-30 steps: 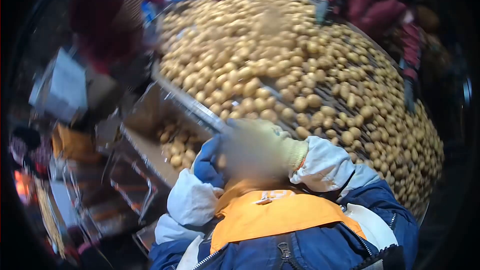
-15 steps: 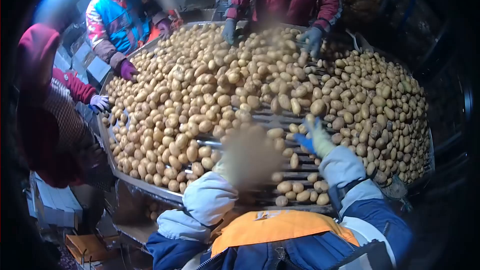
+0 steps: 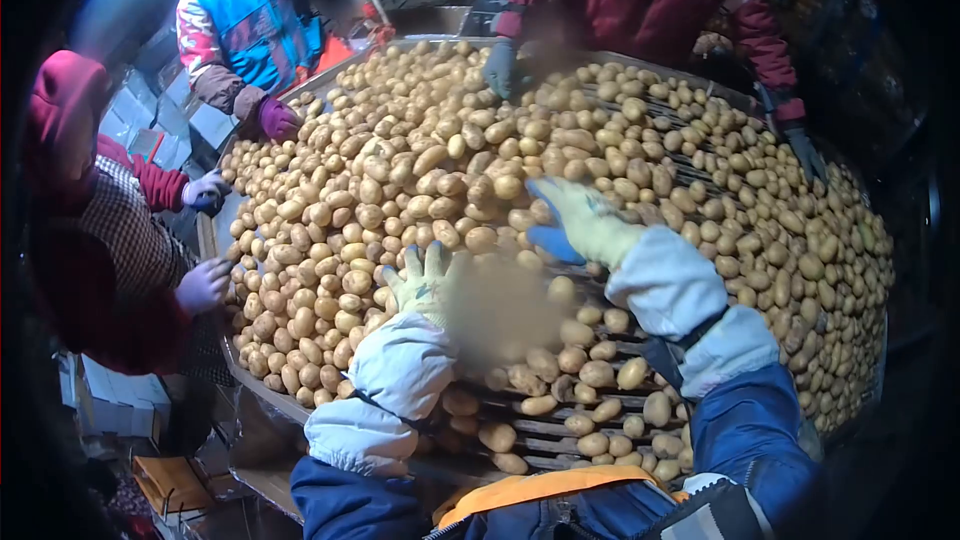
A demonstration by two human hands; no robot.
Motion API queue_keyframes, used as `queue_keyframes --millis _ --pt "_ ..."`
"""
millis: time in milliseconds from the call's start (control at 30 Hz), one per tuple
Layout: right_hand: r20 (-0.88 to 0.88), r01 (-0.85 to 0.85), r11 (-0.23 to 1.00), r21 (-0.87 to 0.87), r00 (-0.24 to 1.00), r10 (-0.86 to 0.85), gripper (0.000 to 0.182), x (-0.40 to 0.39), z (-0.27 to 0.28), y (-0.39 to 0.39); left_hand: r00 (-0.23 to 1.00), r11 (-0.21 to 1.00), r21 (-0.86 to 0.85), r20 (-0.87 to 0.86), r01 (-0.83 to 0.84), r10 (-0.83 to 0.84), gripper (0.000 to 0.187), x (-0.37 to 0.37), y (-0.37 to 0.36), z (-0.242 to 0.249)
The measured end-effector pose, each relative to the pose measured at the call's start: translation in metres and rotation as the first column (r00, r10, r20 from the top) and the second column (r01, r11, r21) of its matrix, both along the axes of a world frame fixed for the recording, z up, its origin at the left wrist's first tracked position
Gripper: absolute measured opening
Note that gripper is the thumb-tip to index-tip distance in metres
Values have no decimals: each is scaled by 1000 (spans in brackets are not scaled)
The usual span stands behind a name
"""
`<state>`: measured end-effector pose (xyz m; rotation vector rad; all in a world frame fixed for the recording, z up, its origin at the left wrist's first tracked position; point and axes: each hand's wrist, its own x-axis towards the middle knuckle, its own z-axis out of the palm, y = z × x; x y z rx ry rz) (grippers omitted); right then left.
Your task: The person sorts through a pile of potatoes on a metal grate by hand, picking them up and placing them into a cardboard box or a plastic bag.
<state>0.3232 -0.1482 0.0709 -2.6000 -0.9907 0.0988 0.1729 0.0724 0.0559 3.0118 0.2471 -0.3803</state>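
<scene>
A broad heap of potatoes (image 3: 400, 155) covers a slatted sorting table (image 3: 545, 430). My left hand (image 3: 422, 285), in a pale glove with blue fingertips, lies on the potatoes at the heap's near left side with its fingers spread. Further forward and to the right, my right hand (image 3: 590, 225) wears a matching glove with blue fingers. It rests against potatoes near the middle, thumb and fingers apart, grasping nothing. A blurred smudge hides part of the table beside my left hand.
Co-workers' gloved hands touch the heap: a purple glove (image 3: 278, 120) and lilac glove (image 3: 203, 285) at the left, a grey glove (image 3: 499, 70) at the far side and a dark glove (image 3: 805, 155) at the right. White boxes (image 3: 120, 400) stand lower left.
Both my hands have moved forward and left; my left hand has come out from behind the smudge. More potatoes lie on the near slats. The far co-worker's one hand has shifted right.
</scene>
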Motion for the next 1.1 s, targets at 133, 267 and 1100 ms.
queue_keyframes --millis 133,267,1100 --pt "-37 -84 996 -34 996 83 72 33 -10 73 977 998 28 208 -52 45 73 32 12 -40" --pt "133 36 987 -158 991 -15 65 32 -32 71 961 992 -66 247 -109 122 61 59 30 -43" --pt "-487 -470 879 -78 787 377 54 -156 27 -40 913 883 -264 244 388 -327 45 -129 16 -34"
